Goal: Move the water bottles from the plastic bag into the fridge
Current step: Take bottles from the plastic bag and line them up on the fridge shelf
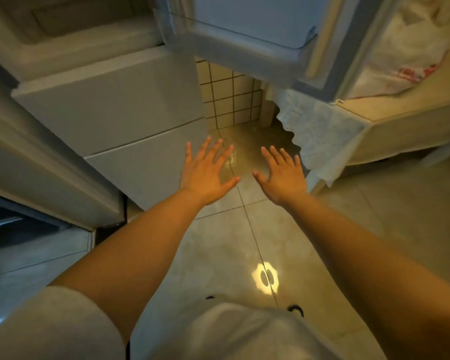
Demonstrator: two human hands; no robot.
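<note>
Both my arms stretch forward over the tiled floor. My left hand (205, 171) and my right hand (282, 175) are spread flat, palms down, fingers straight, and hold nothing. The grey fridge (109, 105) stands at the left with its lower drawers closed; its upper door (247, 29) swings open above my hands, showing a clear door shelf. A white plastic bag with red print (405, 58) lies on a table at the upper right, behind the open door. No water bottle is visible.
A table (400, 120) with a pale lace-edged cloth (320, 126) stands at the right, its corner close to my right hand. A small-tiled wall (231, 100) sits between fridge and table. Another grey cabinet front (37, 162) juts at the left.
</note>
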